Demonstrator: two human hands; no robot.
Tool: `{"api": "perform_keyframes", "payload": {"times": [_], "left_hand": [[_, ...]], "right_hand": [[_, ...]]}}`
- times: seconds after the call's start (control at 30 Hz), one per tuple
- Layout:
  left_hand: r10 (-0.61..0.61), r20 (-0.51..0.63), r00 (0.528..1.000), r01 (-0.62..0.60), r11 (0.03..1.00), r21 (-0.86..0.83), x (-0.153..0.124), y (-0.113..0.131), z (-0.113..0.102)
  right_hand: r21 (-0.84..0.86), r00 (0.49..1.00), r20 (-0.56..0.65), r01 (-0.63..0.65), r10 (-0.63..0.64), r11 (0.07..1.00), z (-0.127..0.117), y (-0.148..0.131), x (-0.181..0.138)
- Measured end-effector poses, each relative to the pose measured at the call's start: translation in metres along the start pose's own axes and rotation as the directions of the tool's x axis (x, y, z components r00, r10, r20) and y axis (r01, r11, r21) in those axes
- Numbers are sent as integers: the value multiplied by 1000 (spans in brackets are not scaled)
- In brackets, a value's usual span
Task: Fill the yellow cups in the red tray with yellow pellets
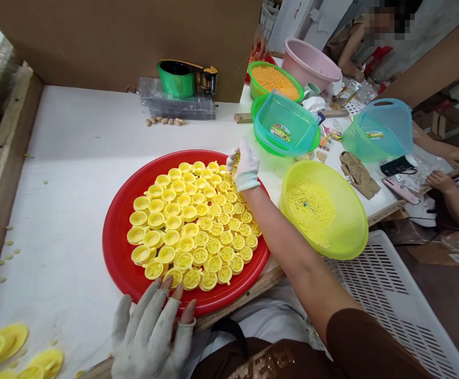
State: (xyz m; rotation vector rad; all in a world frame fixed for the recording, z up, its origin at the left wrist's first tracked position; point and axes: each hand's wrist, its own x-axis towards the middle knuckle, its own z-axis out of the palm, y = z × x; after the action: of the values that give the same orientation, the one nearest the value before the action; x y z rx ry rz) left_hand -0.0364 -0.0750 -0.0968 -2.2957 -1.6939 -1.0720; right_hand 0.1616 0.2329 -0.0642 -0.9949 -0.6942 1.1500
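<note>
A round red tray (119, 247) lies on the white table, packed with several small yellow cups (190, 221); many on the right side hold tiny yellow beads. My left hand (154, 331), in a worn grey glove with bare fingertips, rests spread on the tray's near rim. My right hand (244, 166), in a white glove, reaches over the tray's far right edge with fingers pinched together above the cups; what they hold is too small to name. A yellow-green bowl (343, 237) with small yellow beads stands just right of my right forearm.
Green tape dispenser (182, 79) before a cardboard wall at the back. Teal baskets (285, 123), a green bowl of orange beads (275, 79) and a pink basin (310, 63) stand far right. Other people's arms (450, 195) work at the right. White slatted crate (391, 295) below. Loose yellow cups (12, 350) bottom left.
</note>
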Motion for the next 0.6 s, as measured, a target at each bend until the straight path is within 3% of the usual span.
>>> {"api": "perform_keyframes", "payload": {"times": [0.1, 0.2, 0.43, 0.6], "left_hand": [[-4, 4, 1000, 4, 1000, 0, -2, -1, 1], [0, 2, 1000, 0, 1000, 3, -3, -2, 2], [-19, -18, 1000, 19, 1000, -3, -5, -4, 2], [-37, -2, 999, 37, 999, -5, -9, -5, 2]], "right_hand": [[28, 997, -54, -57, 59, 998, 5, -7, 3], [64, 996, -34, -74, 76, 995, 12, -10, 8], [22, 994, 99, 41, -43, 999, 17, 5, 19], [-73, 999, 24, -21, 23, 997, 18, 2, 20]]}}
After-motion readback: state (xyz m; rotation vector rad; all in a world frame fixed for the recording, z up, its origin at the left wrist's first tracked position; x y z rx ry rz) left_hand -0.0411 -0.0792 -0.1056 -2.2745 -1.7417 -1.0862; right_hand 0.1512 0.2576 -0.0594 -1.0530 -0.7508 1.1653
